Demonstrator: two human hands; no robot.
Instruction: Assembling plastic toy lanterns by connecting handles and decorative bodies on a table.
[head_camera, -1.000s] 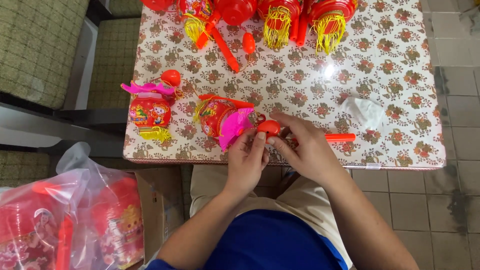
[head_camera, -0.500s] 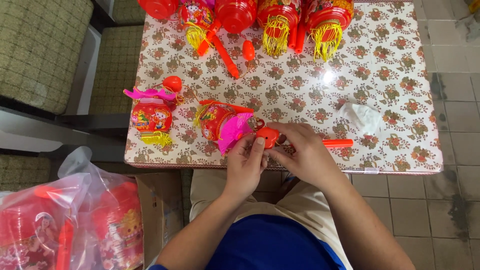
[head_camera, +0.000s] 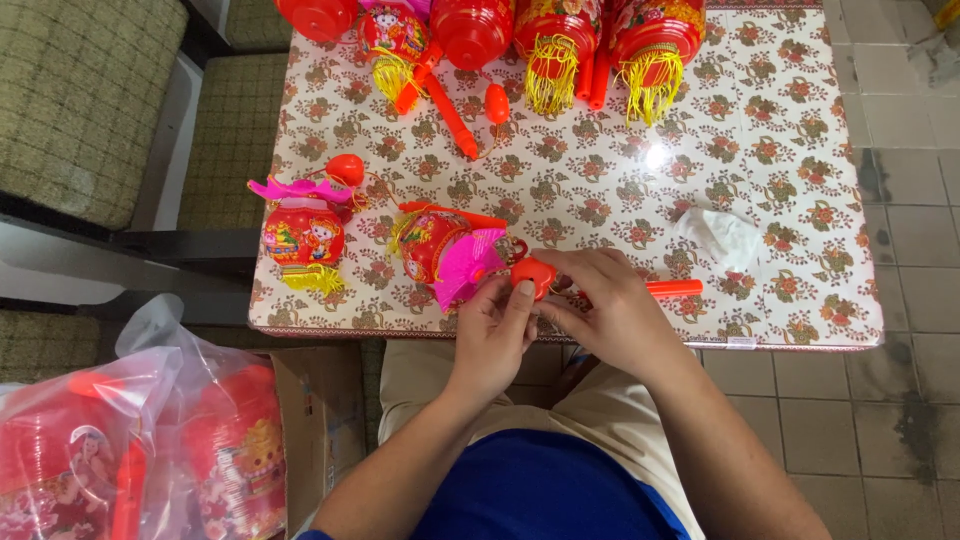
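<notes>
Head view shows the person seated at the near edge of a desk (head_camera: 800, 200) with a flowered cloth. Both hands meet over a small red-orange cap (head_camera: 533, 275), which lies just at the front edge of the desk, touching the pink fan-shaped top of a red lantern (head_camera: 445, 250) that lies on its side.

Left hand (head_camera: 492, 335) comes up from below with the wrist straight; its thumb presses on the cap and the other fingers are curled under it, so its grip is closed on the cap. Right hand (head_camera: 610, 305) reaches in from the right, palm down, with the fingers bent toward the same cap and pinching it from the other side. An orange stick (head_camera: 672, 289) comes out from under this hand, to the right; I cannot tell if the hand holds it too.

To do this fitting well, I think the lantern should stay resting on the desk, the cap should be kept in line with the lantern's top, and the fingers should press gently, because the thin plastic and the pink fan may bend.

Another small lantern (head_camera: 302, 235) stands to the left, well apart, and a crumpled clear wrapper (head_camera: 718, 235) lies near the right hand.
</notes>
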